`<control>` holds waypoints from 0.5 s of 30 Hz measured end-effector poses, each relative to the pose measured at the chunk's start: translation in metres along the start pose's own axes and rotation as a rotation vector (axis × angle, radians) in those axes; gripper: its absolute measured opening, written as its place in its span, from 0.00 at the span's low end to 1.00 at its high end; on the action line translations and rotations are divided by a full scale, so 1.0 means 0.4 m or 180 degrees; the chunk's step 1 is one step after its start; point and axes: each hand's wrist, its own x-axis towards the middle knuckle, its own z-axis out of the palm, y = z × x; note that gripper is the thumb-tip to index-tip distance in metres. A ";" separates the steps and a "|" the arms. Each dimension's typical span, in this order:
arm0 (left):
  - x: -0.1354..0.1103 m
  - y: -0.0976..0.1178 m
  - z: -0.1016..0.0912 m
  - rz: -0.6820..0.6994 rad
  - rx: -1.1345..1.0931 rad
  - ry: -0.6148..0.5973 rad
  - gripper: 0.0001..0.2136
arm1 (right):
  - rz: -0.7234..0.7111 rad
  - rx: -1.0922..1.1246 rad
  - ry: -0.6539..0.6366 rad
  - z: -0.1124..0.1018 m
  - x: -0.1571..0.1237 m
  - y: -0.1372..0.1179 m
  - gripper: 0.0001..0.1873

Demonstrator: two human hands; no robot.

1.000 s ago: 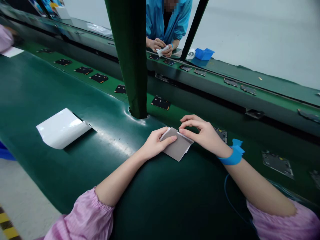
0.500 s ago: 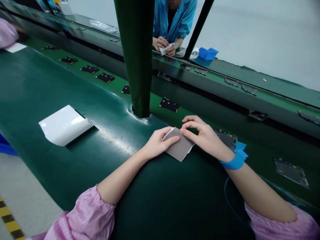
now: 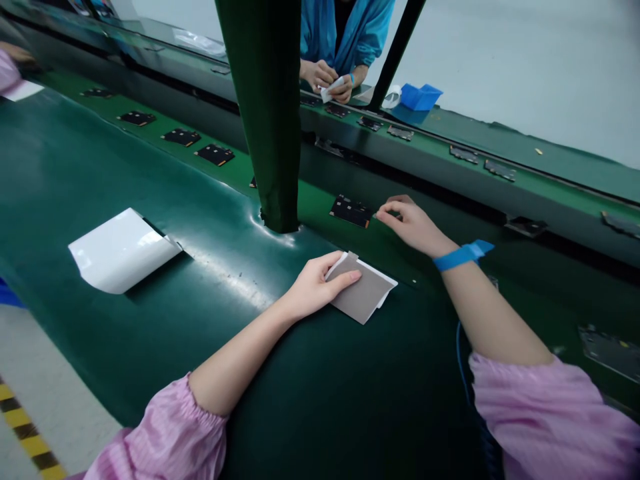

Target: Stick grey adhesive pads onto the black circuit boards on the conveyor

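Note:
My left hand point(image 3: 320, 287) is closed on a small stack of grey and white sheets point(image 3: 363, 293), with the thumb lying across the grey face. White edges of the stack stick out at the far and right sides. My right hand point(image 3: 407, 223) is held in a pinch beside the right end of a dark circuit board point(image 3: 351, 211). A tiny pale bit shows at the fingertips, too small to name. Around the right wrist is a blue band point(image 3: 463, 256). The board lies on the green strip beyond the stack.
Several more boards point(image 3: 215, 154) lie along the green strip point(image 3: 305, 187). A green post point(image 3: 270, 120) rises from the table. A curled white sheet point(image 3: 123, 253) lies left. Across the line, a co-worker's hands point(image 3: 330, 80) hold something white near a blue bin point(image 3: 421, 97).
My right hand has left the stack and moved away to the board's right end. My left hand keeps its hold, and more of the stack's far edge is now uncovered.

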 end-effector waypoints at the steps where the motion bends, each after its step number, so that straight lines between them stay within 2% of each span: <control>1: 0.001 -0.001 -0.001 0.0000 0.0009 0.0001 0.12 | 0.0025 -0.0042 -0.0038 0.007 0.028 0.025 0.13; 6: 0.001 0.001 -0.002 -0.0037 0.0021 0.0009 0.12 | 0.0173 -0.0272 -0.0395 0.026 0.114 0.094 0.12; 15: 0.002 0.005 0.000 0.0047 0.0110 0.0034 0.11 | 0.0298 -0.0345 -0.0715 0.000 0.107 0.130 0.15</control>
